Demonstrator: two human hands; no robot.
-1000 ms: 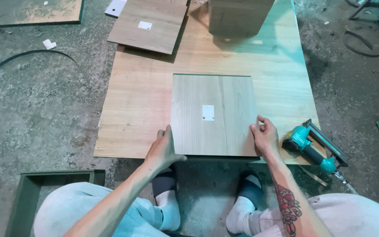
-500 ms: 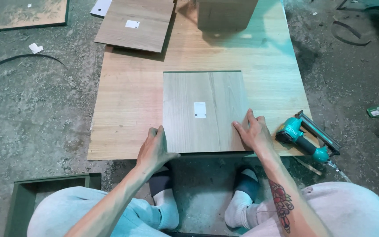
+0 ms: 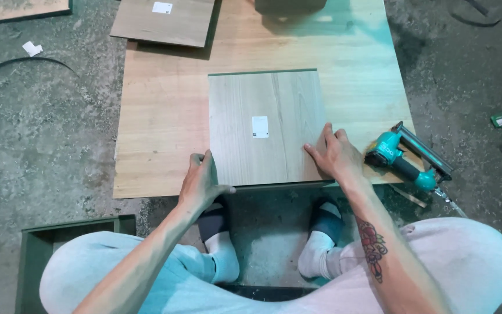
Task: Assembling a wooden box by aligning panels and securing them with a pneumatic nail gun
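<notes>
A square grey-brown wood-grain panel (image 3: 268, 99) with a small white sticker lies flat on a larger light plywood sheet (image 3: 158, 116) on the floor. My left hand (image 3: 200, 181) grips the panel's near left corner, thumb under the front edge. My right hand (image 3: 335, 154) rests flat on the panel's near right corner, fingers spread. A teal nail gun (image 3: 405, 160) lies on the plywood just right of my right hand.
A second wood-grain panel (image 3: 164, 23) lies at the far left of the plywood, and a dark box (image 3: 289, 6) at the far edge. A green open drawer box (image 3: 42, 238) sits by my left knee. Rough concrete floor (image 3: 36, 134) surrounds the sheet.
The panel has shifted slightly toward me on the plywood with both hands staying at its near corners. The right hand now lies flatter on the corner.
</notes>
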